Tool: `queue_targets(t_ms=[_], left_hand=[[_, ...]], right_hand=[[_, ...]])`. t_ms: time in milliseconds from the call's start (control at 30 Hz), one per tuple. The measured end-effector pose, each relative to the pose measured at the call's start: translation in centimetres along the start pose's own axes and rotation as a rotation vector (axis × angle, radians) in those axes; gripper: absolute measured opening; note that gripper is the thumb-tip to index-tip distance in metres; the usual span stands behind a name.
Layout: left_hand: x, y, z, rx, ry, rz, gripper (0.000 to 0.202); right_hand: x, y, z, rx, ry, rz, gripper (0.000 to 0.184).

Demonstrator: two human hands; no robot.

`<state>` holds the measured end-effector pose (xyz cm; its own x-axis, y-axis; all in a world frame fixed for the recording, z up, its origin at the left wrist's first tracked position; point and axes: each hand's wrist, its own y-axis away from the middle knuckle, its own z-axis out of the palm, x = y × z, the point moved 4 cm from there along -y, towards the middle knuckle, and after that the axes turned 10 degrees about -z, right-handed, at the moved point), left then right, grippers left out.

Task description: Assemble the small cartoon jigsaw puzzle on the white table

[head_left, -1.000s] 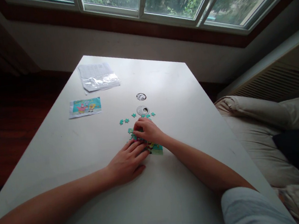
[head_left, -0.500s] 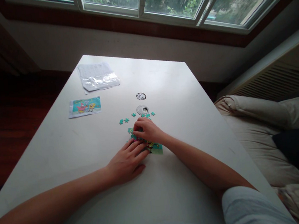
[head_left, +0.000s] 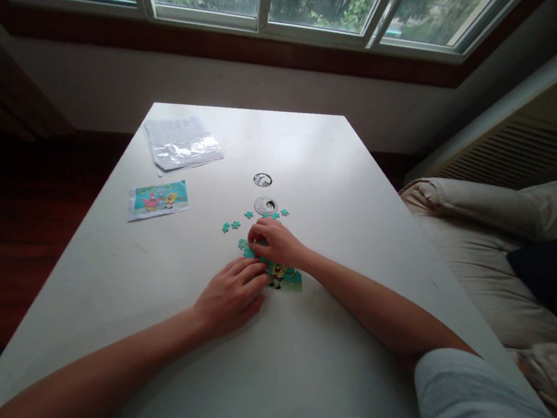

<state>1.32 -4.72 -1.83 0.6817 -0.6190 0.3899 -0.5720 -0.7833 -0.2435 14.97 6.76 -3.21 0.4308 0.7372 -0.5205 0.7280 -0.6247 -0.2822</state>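
A small, partly joined teal cartoon jigsaw (head_left: 286, 276) lies in the middle of the white table (head_left: 304, 166). My left hand (head_left: 228, 296) rests flat beside its left edge, fingers stretched out and touching it. My right hand (head_left: 273, 242) sits on the puzzle's top part with the fingers curled down, pressing on a piece; whether it holds one is hidden. Several loose teal pieces (head_left: 231, 226) lie just beyond the hands.
A printed reference picture (head_left: 157, 199) lies at the left, a clear plastic bag (head_left: 181, 145) farther back. Two small round lids or caps (head_left: 264, 192) stand behind the loose pieces. A cushioned seat (head_left: 503, 237) is at the right, a window behind.
My left hand has drawn back slightly to the left, uncovering more of the puzzle's lower edge. My right hand has stayed on the puzzle's top.
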Motion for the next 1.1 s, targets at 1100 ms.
queue_targets(t_ms=[1100], left_hand=[[-1.6, -0.2, 0.0, -0.104, -0.275, -0.176, 0.055]], right_hand=[[12.2, 1.8, -6.8, 0.595, -0.244, 0.383, 0.022]])
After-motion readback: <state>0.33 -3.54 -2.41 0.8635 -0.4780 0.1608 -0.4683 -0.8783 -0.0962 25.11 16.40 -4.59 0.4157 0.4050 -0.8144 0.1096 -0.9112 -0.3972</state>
